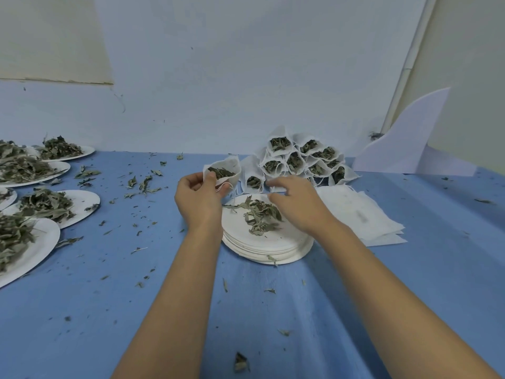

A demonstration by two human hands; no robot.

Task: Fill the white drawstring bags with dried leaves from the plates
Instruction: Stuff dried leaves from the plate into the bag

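My left hand holds a white drawstring bag by its lower part, mouth open, with dried leaves inside. The bag hangs just beyond a stack of white paper plates. A small heap of dried leaves lies on the top plate. My right hand hovers over the right side of that plate, fingers loosely spread and blurred, holding nothing I can see. Behind the plate, several filled bags are piled against the wall.
Flat empty white bags lie in a pile right of the plate stack. Several plates heaped with dried leaves fill the left side of the blue table. Leaf crumbs are scattered around. A white foam sheet leans at the back right.
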